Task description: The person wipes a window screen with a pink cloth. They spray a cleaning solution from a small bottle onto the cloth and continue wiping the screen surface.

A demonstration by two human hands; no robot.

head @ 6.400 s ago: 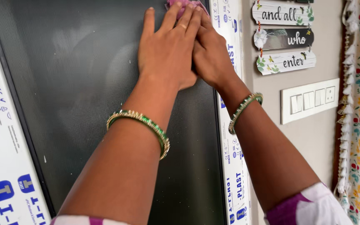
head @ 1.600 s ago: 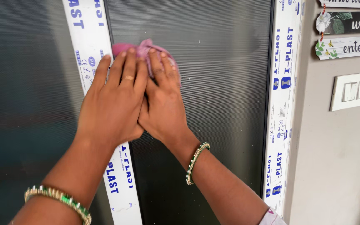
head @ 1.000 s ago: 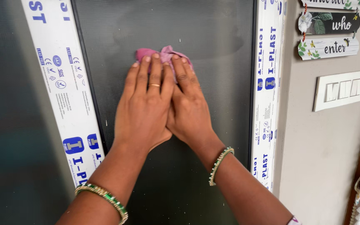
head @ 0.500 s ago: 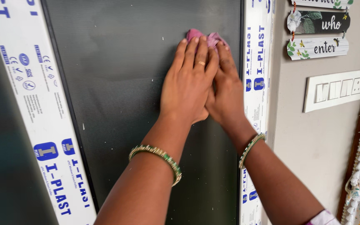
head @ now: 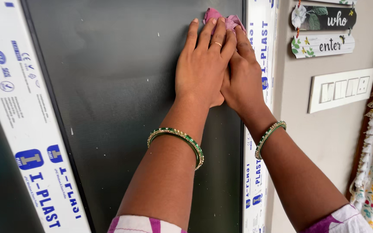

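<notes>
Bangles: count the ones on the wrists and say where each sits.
2. One green and gold bangle circles the left wrist, below the left hand. The other bangle circles the right wrist, below the right hand. Both hands press a pink cloth.

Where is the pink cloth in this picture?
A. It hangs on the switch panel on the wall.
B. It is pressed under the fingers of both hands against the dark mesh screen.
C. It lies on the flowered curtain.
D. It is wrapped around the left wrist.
B: the pink cloth shows just above the fingertips of the left hand and right hand, flat against the dark mesh screen near its white frame.
</notes>
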